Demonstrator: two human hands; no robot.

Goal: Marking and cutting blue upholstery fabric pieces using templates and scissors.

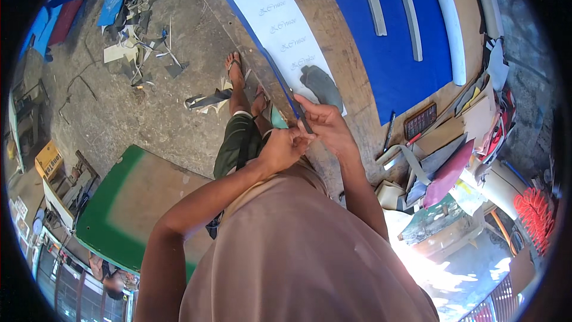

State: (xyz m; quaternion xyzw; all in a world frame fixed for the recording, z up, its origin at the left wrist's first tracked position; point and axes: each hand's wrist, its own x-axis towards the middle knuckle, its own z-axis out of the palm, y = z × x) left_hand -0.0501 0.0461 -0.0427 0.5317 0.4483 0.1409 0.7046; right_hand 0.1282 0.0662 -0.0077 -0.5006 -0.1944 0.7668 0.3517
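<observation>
My right hand (331,128) pinches a narrow dark strip (277,73) between thumb and fingers, near its lower end. At that same end the fingertips of my left hand (283,148) are closed together, almost touching the right fingers. From my hands the dark strip runs up along the blue edge of a long white printed strip (276,9) on the wooden table (351,53). A dark grey rounded piece (320,83) lies on the near end of the white strip, just above my right hand. The fingertips hide the dark strip's very end.
Two grey bars (407,12) lie on a blue sheet (381,77), beside a pale tube (448,24). A calculator (420,120), a pen (389,131) and piled scraps (444,170) are at right. A green-edged table (140,203) stands at left. Offcuts (134,50) litter the floor.
</observation>
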